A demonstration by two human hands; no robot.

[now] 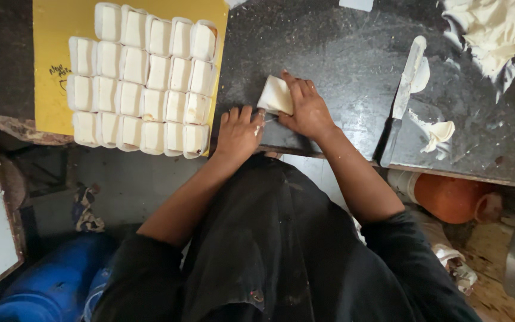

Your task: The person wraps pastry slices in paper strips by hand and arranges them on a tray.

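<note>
Two bare hands meet at the near edge of the dark, scuffed stone worktop [341, 53], just right of its corner beside the yellow board. The right hand [307, 110] lies flat over a pale, folded triangular dough parcel [275, 94], fingers spread and pressing its right side down, so the parcel pokes out to the left of the fingertips; its long axis tilts up and away from the edge. The left hand [238, 132] sits just beside and below it, fingers curled, fingertips touching the parcel's lower corner; whether it pinches anything I cannot tell. Left of both, the yellow rectangular board [52, 36] carries four rows of similar white folded parcels [144, 83]. A long dough-smeared knife [402, 101] lies well to the right, nearer the right arm.
</note>
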